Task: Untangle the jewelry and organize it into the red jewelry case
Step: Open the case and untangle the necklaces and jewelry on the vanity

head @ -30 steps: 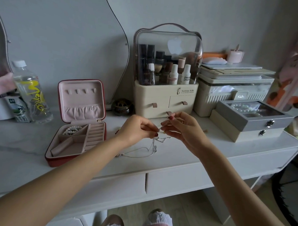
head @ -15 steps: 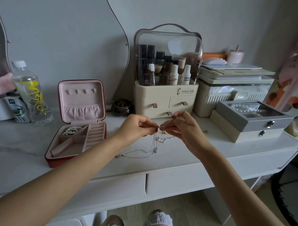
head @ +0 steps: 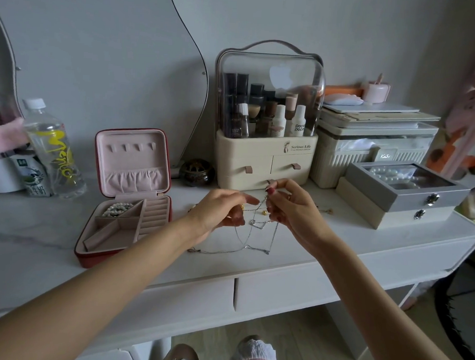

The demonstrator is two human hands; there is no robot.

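1. Head view – hands: the left hand (head: 221, 210) and the right hand (head: 292, 206) are held close together above the white worktop (head: 38, 233); the fingers of both are curled, and fine strands of the tangled chains (head: 258, 229) are pinched between them; the right thumb and forefinger are raised at the top of the knot, the left forefinger is pointed toward it.
2. Head view – jewelry: the tangled chains are seen hanging from the fingers in thin silver loops; the lowest loops are laid on the worktop below the hands, and one end is trailed out to the left; small gold pieces are caught in the knot, though how many chains are involved cannot be told.
3. Head view – case: the red jewelry case (head: 124, 245) is set open on the worktop, left of the hands, its pink-lined lid stood upright; a pearl strand (head: 117, 209) is lodged in the rear left compartment.
4. Head view – surroundings: a cream cosmetics organiser (head: 264, 159) with a clear dome is placed behind the hands; a grey glass-topped box (head: 410, 192) – pearls visible inside – is stacked on a beige box at the right; a water bottle (head: 52, 150) is stood at the far left.
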